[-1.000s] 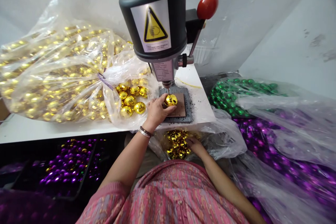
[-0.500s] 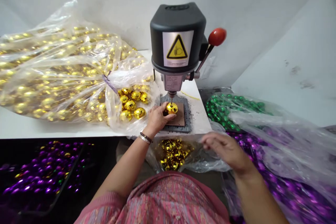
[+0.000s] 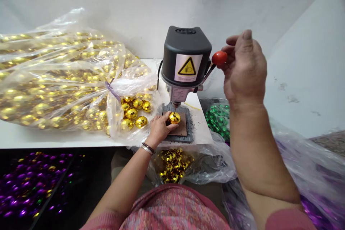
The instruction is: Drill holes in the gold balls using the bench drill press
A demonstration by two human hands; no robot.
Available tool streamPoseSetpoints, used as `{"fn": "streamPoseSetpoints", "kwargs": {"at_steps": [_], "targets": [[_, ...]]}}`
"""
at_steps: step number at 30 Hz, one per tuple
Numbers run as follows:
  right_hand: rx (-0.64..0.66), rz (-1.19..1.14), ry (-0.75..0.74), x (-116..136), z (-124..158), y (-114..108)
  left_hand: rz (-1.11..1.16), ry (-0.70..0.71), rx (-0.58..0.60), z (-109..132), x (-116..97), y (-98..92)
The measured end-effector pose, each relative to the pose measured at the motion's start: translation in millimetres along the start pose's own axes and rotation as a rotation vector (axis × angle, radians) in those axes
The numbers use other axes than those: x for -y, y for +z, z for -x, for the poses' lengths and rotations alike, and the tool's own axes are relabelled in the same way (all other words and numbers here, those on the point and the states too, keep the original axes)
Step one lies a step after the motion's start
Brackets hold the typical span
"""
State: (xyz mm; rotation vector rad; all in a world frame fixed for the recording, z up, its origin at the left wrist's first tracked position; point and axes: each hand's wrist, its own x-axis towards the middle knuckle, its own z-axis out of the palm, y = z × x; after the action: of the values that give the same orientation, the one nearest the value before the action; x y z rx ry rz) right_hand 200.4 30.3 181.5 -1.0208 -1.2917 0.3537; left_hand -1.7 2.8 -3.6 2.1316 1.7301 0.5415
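A gold faceted ball (image 3: 174, 118) sits under the bit of a small black drill press (image 3: 187, 54). My left hand (image 3: 159, 128) pinches the ball from the left, thumb in front and fingers behind, on a brown pad (image 3: 181, 125) over the grey base. Up at the right, my right hand (image 3: 246, 70) is beside the red knob (image 3: 219, 58) of the press lever. Its thumb points up and its loosely bent fingers reach the knob without closing round it. Whether they press on it I cannot tell. The bit's tip is just above or at the ball.
Loose gold balls (image 3: 141, 122) lie left of the press, before a large tied clear bag (image 3: 54, 79) of gold balls. Below the table edge hangs plastic with gold balls (image 3: 174, 165). Green balls (image 3: 217, 118) are at right, purple ones (image 3: 29, 187) lower left.
My right hand has risen from beside the table's front edge to the red knob. My left hand still holds the gold ball under the bit. The view has tilted up slightly.
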Motion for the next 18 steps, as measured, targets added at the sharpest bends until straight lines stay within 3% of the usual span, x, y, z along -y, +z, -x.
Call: {"fn": "streamPoseSetpoints", "kwargs": {"at_steps": [6,18], "targets": [[-0.002,0.037,0.108,9,-13,12,0.003,0.013,-0.007,0,1,1.2],[0.047,-0.098,-0.065,16,17,11,0.024,0.027,0.026,-2,7,0.2]]}}
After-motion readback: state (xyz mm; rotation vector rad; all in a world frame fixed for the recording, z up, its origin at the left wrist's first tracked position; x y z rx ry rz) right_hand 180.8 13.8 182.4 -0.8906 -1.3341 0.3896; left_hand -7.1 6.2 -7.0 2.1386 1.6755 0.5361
